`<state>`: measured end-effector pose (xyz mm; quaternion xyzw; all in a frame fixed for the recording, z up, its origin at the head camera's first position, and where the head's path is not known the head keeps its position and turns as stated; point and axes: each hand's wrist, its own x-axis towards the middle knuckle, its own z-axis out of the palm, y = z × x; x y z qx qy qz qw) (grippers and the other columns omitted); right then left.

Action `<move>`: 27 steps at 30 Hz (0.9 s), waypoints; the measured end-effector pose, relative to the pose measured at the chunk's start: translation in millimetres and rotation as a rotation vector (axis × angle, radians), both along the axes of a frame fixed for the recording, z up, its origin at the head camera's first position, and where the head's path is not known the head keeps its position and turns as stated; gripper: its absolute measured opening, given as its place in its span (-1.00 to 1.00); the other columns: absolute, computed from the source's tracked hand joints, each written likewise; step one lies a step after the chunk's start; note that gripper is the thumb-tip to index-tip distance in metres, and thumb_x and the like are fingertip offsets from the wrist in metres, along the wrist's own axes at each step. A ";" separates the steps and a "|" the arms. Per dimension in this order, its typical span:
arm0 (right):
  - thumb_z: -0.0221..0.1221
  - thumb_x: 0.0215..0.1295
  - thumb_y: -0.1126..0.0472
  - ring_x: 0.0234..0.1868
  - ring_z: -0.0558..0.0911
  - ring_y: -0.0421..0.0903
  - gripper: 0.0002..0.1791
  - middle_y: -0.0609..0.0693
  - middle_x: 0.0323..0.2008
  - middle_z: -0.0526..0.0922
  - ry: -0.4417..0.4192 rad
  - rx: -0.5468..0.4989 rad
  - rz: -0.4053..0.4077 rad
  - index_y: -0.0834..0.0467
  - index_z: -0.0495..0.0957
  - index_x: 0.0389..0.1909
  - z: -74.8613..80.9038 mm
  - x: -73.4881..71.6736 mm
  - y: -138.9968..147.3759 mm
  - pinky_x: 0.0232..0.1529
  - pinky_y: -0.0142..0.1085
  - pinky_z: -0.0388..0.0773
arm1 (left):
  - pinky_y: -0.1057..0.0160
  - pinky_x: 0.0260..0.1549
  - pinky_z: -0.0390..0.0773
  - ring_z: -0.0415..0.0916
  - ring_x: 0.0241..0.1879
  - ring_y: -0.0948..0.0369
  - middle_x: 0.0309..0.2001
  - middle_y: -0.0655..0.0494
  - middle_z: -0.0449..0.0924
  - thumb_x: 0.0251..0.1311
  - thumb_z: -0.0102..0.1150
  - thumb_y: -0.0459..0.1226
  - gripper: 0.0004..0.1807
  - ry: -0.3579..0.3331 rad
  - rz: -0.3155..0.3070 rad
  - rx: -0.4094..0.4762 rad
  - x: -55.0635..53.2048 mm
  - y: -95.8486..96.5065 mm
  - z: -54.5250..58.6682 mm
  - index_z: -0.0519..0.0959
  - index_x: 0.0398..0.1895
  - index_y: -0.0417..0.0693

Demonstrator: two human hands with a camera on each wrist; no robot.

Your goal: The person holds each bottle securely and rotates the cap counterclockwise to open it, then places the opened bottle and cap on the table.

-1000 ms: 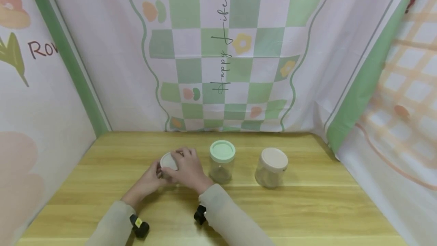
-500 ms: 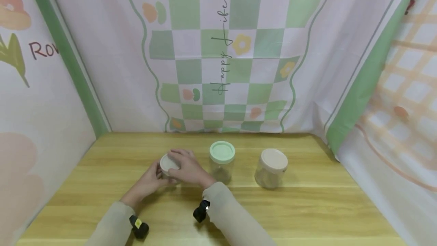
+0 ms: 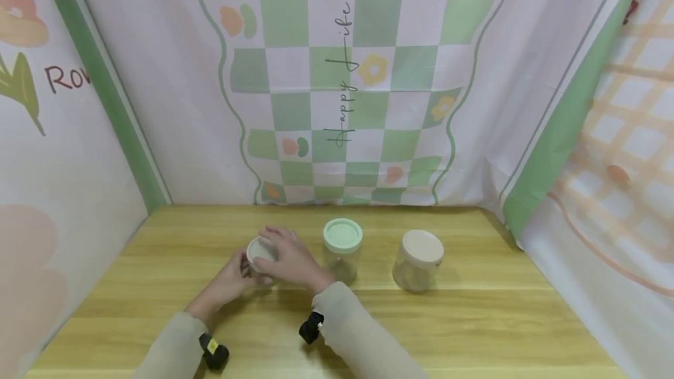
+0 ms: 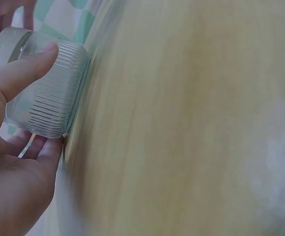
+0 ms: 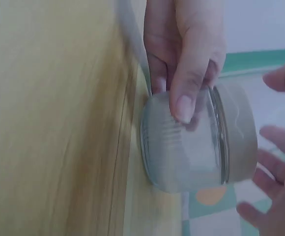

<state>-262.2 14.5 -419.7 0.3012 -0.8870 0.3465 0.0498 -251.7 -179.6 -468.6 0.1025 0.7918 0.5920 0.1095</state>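
A clear jar with ribbed sides (image 4: 54, 98) stands upright on the wooden table, capped by a pale grey-white lid (image 3: 259, 250). My left hand (image 3: 230, 281) grips the jar's body, thumb on one side and fingers on the other. Over the lid, my right hand (image 3: 292, 259) is spread; in the right wrist view its fingers (image 5: 277, 140) are bent loosely beside the lid (image 5: 241, 132), with a gap visible between them and it. Part of the lid is hidden behind the right hand in the head view.
Just right of the hands stands a clear jar with a mint-green lid (image 3: 343, 235). Farther right is another clear jar with a beige-pink lid (image 3: 423, 247). A patterned curtain (image 3: 347, 104) hangs at the table's back edge (image 3: 205, 208).
My right hand has shifted and turned slightly over the lid, its wrist moving a little to the right. The left hand and the jar have stayed in place.
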 end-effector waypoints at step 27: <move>0.03 0.40 -0.37 0.06 0.48 0.01 -0.25 0.08 0.08 0.59 0.341 0.392 -0.257 0.18 0.57 0.23 -5.1 8.5 -19.4 0.13 -0.20 0.51 | -0.19 0.40 0.06 0.01 0.46 -0.27 0.44 -0.34 0.11 0.12 0.47 -0.26 -0.07 0.006 0.022 0.010 -0.9 -1.7 -3.9 0.09 0.43 -0.33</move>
